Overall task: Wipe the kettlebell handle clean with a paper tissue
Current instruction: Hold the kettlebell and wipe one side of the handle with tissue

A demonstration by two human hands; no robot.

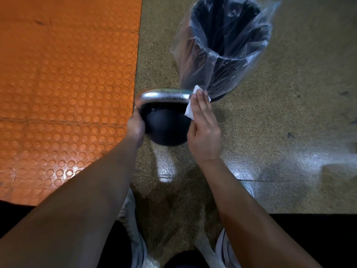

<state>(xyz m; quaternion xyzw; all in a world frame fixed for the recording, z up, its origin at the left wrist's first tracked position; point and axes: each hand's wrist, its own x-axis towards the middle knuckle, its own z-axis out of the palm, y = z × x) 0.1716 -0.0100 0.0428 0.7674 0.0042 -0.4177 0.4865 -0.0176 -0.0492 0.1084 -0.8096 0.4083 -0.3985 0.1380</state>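
**Kettlebell handle under a tissue, seen from above**

The kettlebell (pixel 167 127) has a round, matte black body and a bright, polished metal handle (pixel 164 95) that arches over it; the metal carries highlights and a faintly speckled sheen along its top. It stands upright on the speckled tan floor (pixel 289 117), just beside the edge of the orange studded mat (pixel 67 84) and directly in front of the black bin (pixel 228 45), whose clear plastic liner (pixel 195 60) hangs down almost to the handle. The handle's long axis runs left to right across the view, parallel to the person's shoulders, with its loop rising toward the camera and tipped slightly away.

The left hand (pixel 135 126) grips the left corner of the handle where it bends down to the body, fingers curled round it and mostly hidden behind the bell. The right hand (pixel 202 128) lies with its fingers straight and together, pressing a white paper tissue (pixel 190 111) against the right end of the handle; the tissue shows above and below the fingertips, folded round the metal. Both forearms are bare. White shoes (pixel 135 238) appear at the bottom edge, one on each side of the midline.
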